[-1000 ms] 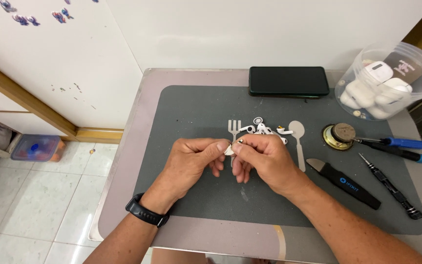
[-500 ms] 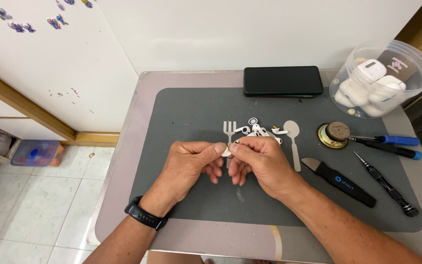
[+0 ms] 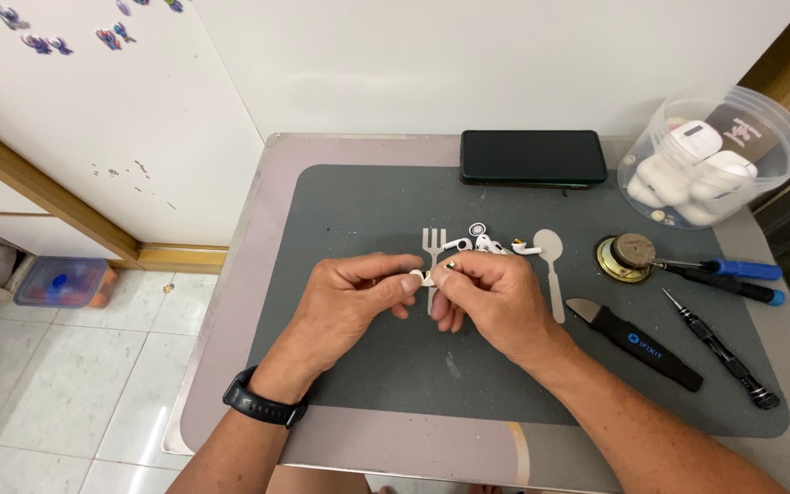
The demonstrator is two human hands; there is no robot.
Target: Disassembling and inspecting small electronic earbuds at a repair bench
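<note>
One clear plastic tub at the far right of the desk holds white earbud cases. Both hands meet over the grey mat: left hand and right hand pinch a small white earbud piece between fingertips.

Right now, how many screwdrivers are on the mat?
3, all at the right edge: a blue-handled one touching the round speaker, a black one with a blue cap just below it, and an all-black one lying diagonally nearest you.
</note>
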